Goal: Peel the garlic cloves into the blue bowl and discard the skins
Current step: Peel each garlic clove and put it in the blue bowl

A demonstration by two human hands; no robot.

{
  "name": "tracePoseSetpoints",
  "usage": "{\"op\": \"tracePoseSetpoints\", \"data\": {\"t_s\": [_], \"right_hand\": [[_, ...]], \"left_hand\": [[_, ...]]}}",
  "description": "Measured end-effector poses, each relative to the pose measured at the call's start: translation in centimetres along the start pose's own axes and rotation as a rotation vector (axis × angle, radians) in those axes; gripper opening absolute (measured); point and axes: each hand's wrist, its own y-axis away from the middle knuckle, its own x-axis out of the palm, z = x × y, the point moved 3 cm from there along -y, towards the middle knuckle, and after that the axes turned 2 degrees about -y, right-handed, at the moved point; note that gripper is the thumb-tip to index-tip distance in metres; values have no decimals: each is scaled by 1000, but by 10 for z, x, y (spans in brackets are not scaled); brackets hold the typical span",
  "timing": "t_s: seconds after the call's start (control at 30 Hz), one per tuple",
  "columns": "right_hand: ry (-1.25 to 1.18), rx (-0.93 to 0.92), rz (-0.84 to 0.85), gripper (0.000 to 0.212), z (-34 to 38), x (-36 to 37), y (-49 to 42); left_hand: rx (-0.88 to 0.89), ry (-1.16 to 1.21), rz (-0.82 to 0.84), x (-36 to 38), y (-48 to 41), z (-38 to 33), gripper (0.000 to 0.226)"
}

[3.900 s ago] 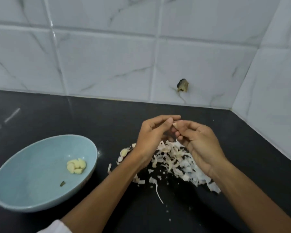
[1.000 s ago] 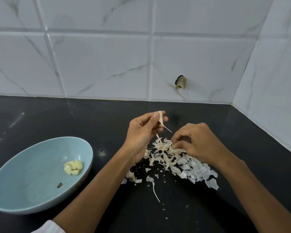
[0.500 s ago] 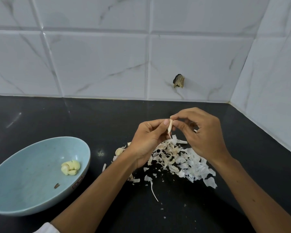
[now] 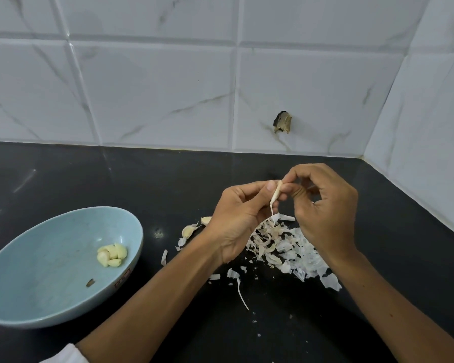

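A thin garlic clove point(image 4: 276, 194) with a strand of skin hanging from it is held above the pile of skins point(image 4: 288, 250). My left hand point(image 4: 240, 218) pinches the clove between thumb and fingers. My right hand point(image 4: 325, 213) pinches its top end from the other side. The blue bowl point(image 4: 37, 268) sits at the left on the black counter, with several peeled cloves point(image 4: 112, 254) inside. Two unpeeled cloves point(image 4: 192, 227) lie just left of my left hand.
The black counter point(image 4: 142, 184) meets white tiled walls at the back and the right, forming a corner. A dark chipped hole point(image 4: 282, 122) marks the back tile. Loose skin scraps point(image 4: 239, 284) lie scattered in front of the pile.
A second ago my right hand was down at the skin pile while the left held the clove alone; it has since come up and taken the clove's top end.
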Motion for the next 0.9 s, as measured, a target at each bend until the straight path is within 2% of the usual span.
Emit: {"op": "tracePoseSetpoints", "data": {"t_s": [0.2,0.33,0.53,0.6,0.77,0.9], "right_hand": [[-9,-3,24,12,1,-1,-1],[-1,0,91,18,1,1,-1],[-16,-3,109,14,0,5,-3],[-41,21,134,13,-2,6,-4],[-51,32,225,16,0,10,-2],[-69,42,300,20,4,14,1]], "left_hand": [[18,-22,-14,1,1,0,38],[4,-35,-26,0,1,0,39],[-15,-51,-22,-4,-1,-5,31],[-16,-68,-15,-4,0,-8,35],[10,-52,-74,-9,-2,-9,21],[31,-61,-93,-11,-2,-11,23]]}}
